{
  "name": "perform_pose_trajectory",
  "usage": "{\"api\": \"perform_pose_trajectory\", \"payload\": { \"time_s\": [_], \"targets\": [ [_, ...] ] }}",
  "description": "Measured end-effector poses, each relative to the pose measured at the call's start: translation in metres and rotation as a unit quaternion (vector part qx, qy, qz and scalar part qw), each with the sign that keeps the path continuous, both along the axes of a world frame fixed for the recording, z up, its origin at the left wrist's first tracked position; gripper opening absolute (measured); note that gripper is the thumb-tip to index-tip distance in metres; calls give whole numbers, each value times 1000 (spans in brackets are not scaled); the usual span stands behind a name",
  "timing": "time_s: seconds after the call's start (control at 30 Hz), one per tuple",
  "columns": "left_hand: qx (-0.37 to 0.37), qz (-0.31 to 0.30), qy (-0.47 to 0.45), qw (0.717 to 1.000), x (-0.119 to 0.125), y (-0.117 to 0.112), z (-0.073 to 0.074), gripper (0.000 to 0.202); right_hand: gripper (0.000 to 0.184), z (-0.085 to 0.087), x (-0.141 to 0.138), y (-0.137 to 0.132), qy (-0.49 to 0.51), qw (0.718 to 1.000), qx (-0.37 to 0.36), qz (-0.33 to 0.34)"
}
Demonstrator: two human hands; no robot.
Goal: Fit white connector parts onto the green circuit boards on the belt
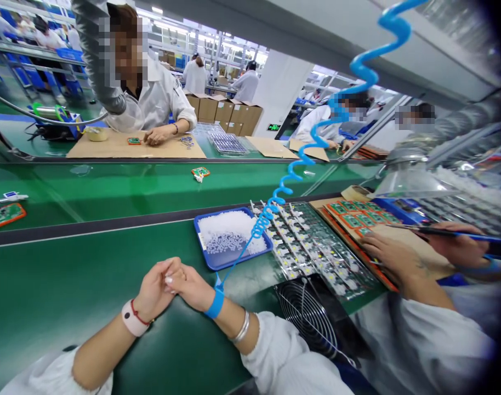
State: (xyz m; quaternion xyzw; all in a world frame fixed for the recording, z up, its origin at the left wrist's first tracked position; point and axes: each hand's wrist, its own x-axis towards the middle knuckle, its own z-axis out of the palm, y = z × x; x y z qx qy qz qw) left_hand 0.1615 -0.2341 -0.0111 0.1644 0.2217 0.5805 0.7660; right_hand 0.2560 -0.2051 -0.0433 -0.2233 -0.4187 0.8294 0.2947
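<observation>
Both hands (170,282) lie clasped together on the smooth green table (61,296) — holding nothing, it seems — just beside a blue plastic tray (246,259) heaped with white granules (228,230).

No words or numbers can be read. The small lit green sign (274,127) on the white pillar (280,77) is too small to make out, and so is the fine printing on the green circuit boards (316,247) on the desk (110,263).
</observation>
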Motion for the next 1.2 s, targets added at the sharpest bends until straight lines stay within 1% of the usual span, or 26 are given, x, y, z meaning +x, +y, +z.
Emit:
{"api": "perform_pose_trajectory", "payload": {
  "time_s": [0.13, 0.23, 0.37, 0.5, 0.57, 0.67, 0.73, 0.83, 0.93, 1.03, 1.13, 1.2],
  "targets": [
    [-12, -7, -20, 1000, -4, 1, 2, 37, 44, -2, -2, 1, 8, 1000, -22, 3],
    [-17, 9, -42, 999, -5, 1, 5, 35, 45, 2, 1, 3, 4, 1000, -23, 21],
    [-22, 28, -43, 998, -7, 2, 7, 32, 39, 5, 6, 8, -16, 999, -11, 49],
    [-8, 33, 8, 999, -7, 3, 3, 31, 36, 2, 9, 11, -37, 994, -25, 99],
    [7, 41, 44, 998, -6, 3, 2, 32, 34, 2, 10, 10, -38, 993, -37, 108],
    [31, 45, 95, 994, -4, 3, 0, 33, 32, 4, 9, 7, -16, 997, -30, 73],
    [45, 46, 116, 991, -2, 3, 0, 32, 32, 5, 8, 5, -11, 999, -10, 49],
    [58, 54, 137, 987, -1, 2, 1, 31, 32, 4, 7, 4, -32, 999, 28, 30],
    [50, 54, 150, 986, -2, 3, 1, 31, 33, 0, 9, 6, -54, 997, 56, 24],
    [45, 52, 167, 984, -4, 4, 2, 30, 32, -1, 11, 9, -77, 993, 78, 45],
    [60, 42, 209, 975, -11, 7, 6, 27, 28, 5, 14, 14, -73, 991, 95, 54],
    [86, 40, 260, 961, -20, 11, 8, 25, 28, 13, 17, 18, -71, 992, 97, 49]
  ]
}}
